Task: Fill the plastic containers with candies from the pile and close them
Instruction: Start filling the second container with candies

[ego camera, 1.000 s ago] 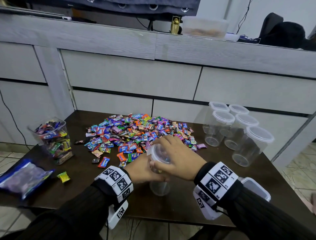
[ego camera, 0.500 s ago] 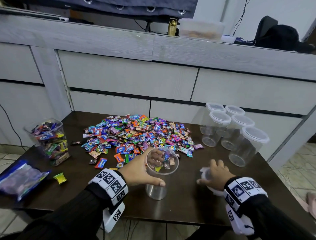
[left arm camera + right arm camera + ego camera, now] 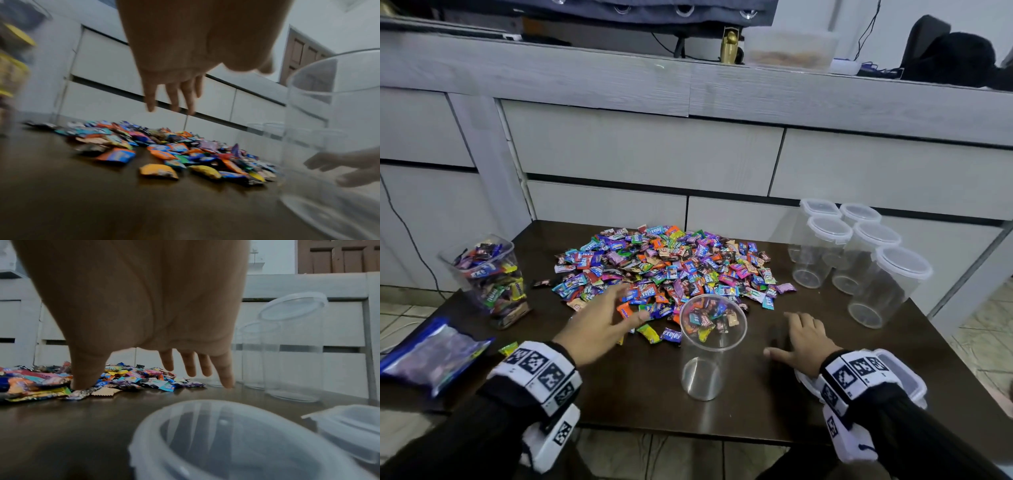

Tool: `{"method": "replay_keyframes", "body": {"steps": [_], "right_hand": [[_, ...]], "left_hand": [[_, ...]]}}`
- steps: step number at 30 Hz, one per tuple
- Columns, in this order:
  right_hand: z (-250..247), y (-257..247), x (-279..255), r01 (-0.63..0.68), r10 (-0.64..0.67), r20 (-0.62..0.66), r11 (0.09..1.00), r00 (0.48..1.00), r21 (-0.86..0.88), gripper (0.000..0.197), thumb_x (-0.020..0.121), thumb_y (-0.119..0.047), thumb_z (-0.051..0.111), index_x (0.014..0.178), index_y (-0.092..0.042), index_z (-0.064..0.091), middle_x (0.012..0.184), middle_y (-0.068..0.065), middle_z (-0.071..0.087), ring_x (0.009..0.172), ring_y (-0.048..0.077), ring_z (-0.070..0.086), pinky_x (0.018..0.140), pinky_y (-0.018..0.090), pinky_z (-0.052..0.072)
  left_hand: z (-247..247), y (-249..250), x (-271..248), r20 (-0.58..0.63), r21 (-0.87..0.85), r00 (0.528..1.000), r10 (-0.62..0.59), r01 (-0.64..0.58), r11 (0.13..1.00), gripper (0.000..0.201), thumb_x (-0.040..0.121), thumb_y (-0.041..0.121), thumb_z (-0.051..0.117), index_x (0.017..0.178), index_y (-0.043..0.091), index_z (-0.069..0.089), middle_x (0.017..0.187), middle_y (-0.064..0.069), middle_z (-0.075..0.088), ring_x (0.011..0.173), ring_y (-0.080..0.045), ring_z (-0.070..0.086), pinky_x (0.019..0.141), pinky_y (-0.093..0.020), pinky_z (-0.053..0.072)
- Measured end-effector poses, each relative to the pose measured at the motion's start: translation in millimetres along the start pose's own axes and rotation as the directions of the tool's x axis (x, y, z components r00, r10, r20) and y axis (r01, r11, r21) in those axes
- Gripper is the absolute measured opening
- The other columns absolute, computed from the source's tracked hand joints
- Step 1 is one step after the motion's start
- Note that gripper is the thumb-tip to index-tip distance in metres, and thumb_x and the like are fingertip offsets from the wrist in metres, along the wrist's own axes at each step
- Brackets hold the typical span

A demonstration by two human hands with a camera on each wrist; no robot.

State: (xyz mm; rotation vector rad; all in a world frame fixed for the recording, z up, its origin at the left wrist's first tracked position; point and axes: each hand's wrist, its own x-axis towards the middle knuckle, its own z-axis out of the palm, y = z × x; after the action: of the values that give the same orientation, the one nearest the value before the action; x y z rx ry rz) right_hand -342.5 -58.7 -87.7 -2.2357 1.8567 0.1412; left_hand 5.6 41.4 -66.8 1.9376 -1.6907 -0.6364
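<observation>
I'm looking at one open container (image 3: 711, 346) standing upright on the tabletop (image 3: 633, 387), long axis vertical, mouth facing up, nobody holding it, just this side of the candy pile (image 3: 671, 267). My left hand (image 3: 599, 325) is hovering over the pile's near edge, fingers (image 3: 174, 97) spread and gripping nothing. My right hand (image 3: 803, 341) is lying flat on the tabletop to the container's right, fingers (image 3: 190, 365) straight, holding nothing. One round lid (image 3: 236, 439) is sitting under that wrist, one squarish lid (image 3: 353, 421) beside it. Five lidded empty containers (image 3: 859, 260) are standing far right. One candy-filled container (image 3: 489, 277) is standing far left, with one blue bag (image 3: 431, 356) near it.
</observation>
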Motion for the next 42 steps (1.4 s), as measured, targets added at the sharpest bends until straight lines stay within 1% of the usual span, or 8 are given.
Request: {"method": "replay_keyframes", "body": {"steps": [2, 5, 11, 20, 24, 30, 35, 42], "right_hand": [[0, -9, 7, 0.038, -0.038, 0.015, 0.999, 0.999, 0.009, 0.097, 0.08, -0.067, 0.056, 0.148, -0.01, 0.017, 0.154, 0.013, 0.018, 0.144, 0.03, 0.014, 0.116, 0.045, 0.02], [4, -22, 15, 0.059, -0.059, 0.036, 0.998, 0.998, -0.001, 0.095, 0.081, -0.067, 0.054, 0.146, -0.008, 0.018, 0.155, 0.013, 0.018, 0.144, 0.03, 0.013, 0.116, 0.046, 0.02], [4, -37, 25, 0.112, -0.116, 0.043, 0.991, 0.992, 0.079, 0.099, 0.08, -0.064, 0.059, 0.149, -0.011, 0.012, 0.156, 0.013, 0.014, 0.145, 0.033, 0.01, 0.118, 0.047, 0.016], [8, -64, 46, 0.147, -0.158, 0.124, 0.985, 0.98, 0.087, 0.105, 0.079, -0.058, 0.065, 0.151, -0.013, 0.004, 0.159, 0.009, 0.002, 0.147, 0.031, 0.0, 0.119, 0.048, 0.012], [13, -69, 52, 0.148, -0.166, 0.138, 0.98, 0.976, 0.133, 0.095, 0.083, -0.054, 0.063, 0.151, -0.014, 0.01, 0.159, 0.01, 0.006, 0.147, 0.031, 0.001, 0.119, 0.047, 0.011], [12, -75, 56, 0.134, -0.149, 0.164, 0.986, 0.975, 0.095, 0.092, 0.084, -0.056, 0.061, 0.151, -0.015, 0.013, 0.157, 0.01, 0.013, 0.145, 0.032, 0.01, 0.118, 0.046, 0.016], [10, -78, 57, 0.157, -0.163, 0.16, 0.986, 0.974, 0.049, 0.1, 0.084, -0.061, 0.058, 0.152, -0.013, 0.002, 0.16, 0.011, -0.001, 0.147, 0.031, -0.001, 0.119, 0.047, 0.009], [15, -98, 58, 0.287, -0.302, 0.161, 0.952, 0.94, 0.106, 0.118, 0.07, -0.075, 0.045, 0.15, -0.008, -0.011, 0.158, 0.011, -0.017, 0.146, 0.031, -0.014, 0.117, 0.039, -0.005]], "left_hand": [[-8, -19, -1, -0.072, 0.287, 0.969, -0.237, 0.247, 0.925, 0.105, 0.073, 0.085, 0.031, 0.153, 0.017, 0.02, 0.158, -0.005, 0.029, 0.147, -0.024, 0.024, 0.116, -0.052, 0.027], [-8, -45, -5, -0.061, 0.391, 0.843, -0.535, 0.513, 0.764, 0.11, 0.075, 0.089, 0.029, 0.156, 0.018, 0.006, 0.165, -0.006, 0.001, 0.151, -0.032, -0.007, 0.115, -0.063, 0.008], [14, -69, -5, -0.039, 0.442, 0.746, -0.665, 0.609, 0.658, 0.11, 0.079, 0.087, 0.025, 0.156, 0.013, -0.003, 0.163, -0.017, -0.008, 0.149, -0.039, -0.013, 0.12, -0.051, -0.008], [32, -60, 0, -0.083, 0.388, 0.77, -0.632, 0.609, 0.692, 0.11, 0.077, 0.087, 0.035, 0.157, 0.019, 0.0, 0.161, -0.019, -0.01, 0.15, -0.033, -0.01, 0.119, -0.052, 0.005], [25, -54, 1, 0.017, 0.395, 0.86, -0.511, 0.463, 0.793, 0.103, 0.081, 0.082, 0.037, 0.156, 0.018, 0.005, 0.163, -0.01, -0.011, 0.151, -0.029, -0.004, 0.118, -0.053, 0.014], [11, -55, 0, -0.229, 0.498, 0.913, -0.338, 0.408, 0.765, 0.089, 0.08, 0.083, 0.036, 0.144, 0.022, 0.038, 0.148, -0.008, 0.031, 0.135, -0.028, 0.032, 0.105, -0.042, 0.039], [14, -74, 18, -0.1, 0.41, 0.806, -0.584, 0.568, 0.713, 0.114, 0.073, 0.091, 0.031, 0.156, 0.019, 0.0, 0.163, -0.014, -0.006, 0.15, -0.036, -0.007, 0.119, -0.053, 0.008], [46, -46, 43, 0.058, 0.475, 0.896, -0.439, 0.362, 0.802, 0.125, 0.072, 0.087, 0.045, 0.152, 0.018, -0.022, 0.16, -0.009, -0.027, 0.149, -0.031, -0.019, 0.117, -0.058, 0.004]]}}
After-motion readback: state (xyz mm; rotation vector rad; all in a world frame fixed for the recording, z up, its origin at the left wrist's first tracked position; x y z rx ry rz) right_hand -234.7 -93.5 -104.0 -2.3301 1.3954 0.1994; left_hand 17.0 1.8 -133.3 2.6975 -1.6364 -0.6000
